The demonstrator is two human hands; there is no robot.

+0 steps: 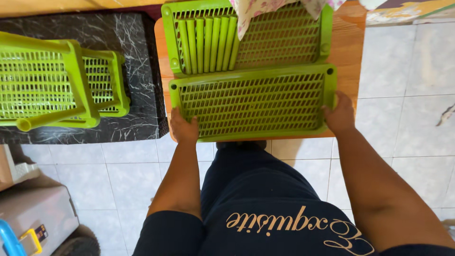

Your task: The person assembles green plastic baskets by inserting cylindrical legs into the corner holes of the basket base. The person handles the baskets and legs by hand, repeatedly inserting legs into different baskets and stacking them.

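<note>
Both hands gripped near green slotted shelf panel (pixel 253 105) at wooden table's (pixel 350 57) front edge, left hand (pixel 184 127) & right hand (pixel 339 115) on opposite short ends; even grip w/ panel level looked best.

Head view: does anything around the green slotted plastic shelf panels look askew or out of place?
One thing: a flowered cloth lies draped over the far green slotted plastic panel, covering part of its grid beside the loose green tubes. The near panel sits square on the wooden table, the left hand and right hand gripping its ends.
</note>
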